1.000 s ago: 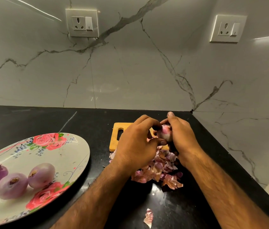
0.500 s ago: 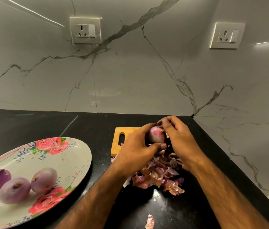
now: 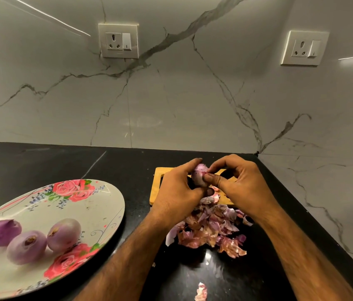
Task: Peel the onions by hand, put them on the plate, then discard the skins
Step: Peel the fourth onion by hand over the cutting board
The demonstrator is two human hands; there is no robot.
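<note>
A small purple onion (image 3: pixel 198 175) is held above a wooden cutting board (image 3: pixel 156 187). My left hand (image 3: pixel 175 194) grips it from the left, fingers curled over its top. My right hand (image 3: pixel 236 183) pinches its right side, thumb pressed on the skin. Below the hands lies a pile of pink and brown onion skins (image 3: pixel 210 231). A flowered plate (image 3: pixel 97 205) at the left carries three peeled onions (image 3: pixel 27 246). One loose skin scrap (image 3: pixel 201 292) lies near the bottom edge.
The black counter (image 3: pixel 62 161) ends at a marble wall behind and at a side wall on the right, forming a corner by the board. Two wall sockets (image 3: pixel 118 41) sit high on the wall.
The onion has turned in my hands. My right thumb now presses on its front side, and my left fingers have shifted over its top. The plate and skins stay put.
</note>
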